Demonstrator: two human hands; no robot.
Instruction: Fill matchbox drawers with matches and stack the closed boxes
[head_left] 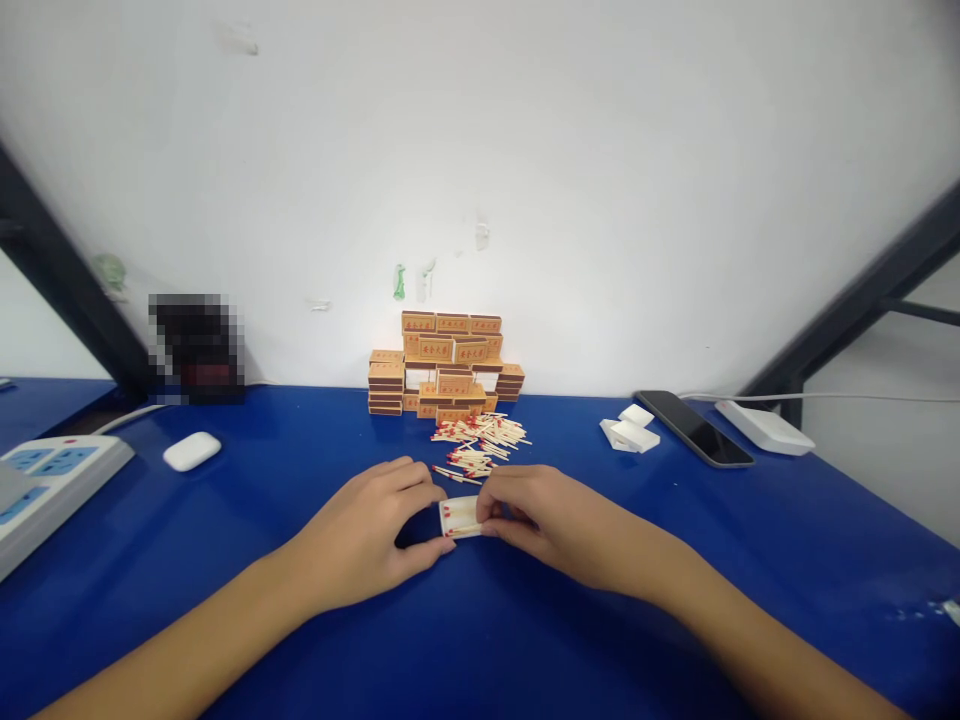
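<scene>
A small white matchbox tray (459,517) with red-tipped matches in it lies on the blue table (247,600), held between both hands. My left hand (367,535) grips its left end with thumb and curled fingers. My right hand (536,515) pinches its right end with its fingertips. Just beyond the hands lies a loose heap of matches (480,445). Behind the heap, against the white wall, stands a stack of orange matchboxes (446,365).
Two empty white trays (630,430) lie to the right, beside a dark phone (694,427) and a white box with a cable (765,427). On the left are a white earbud case (192,450) and a power strip (45,485).
</scene>
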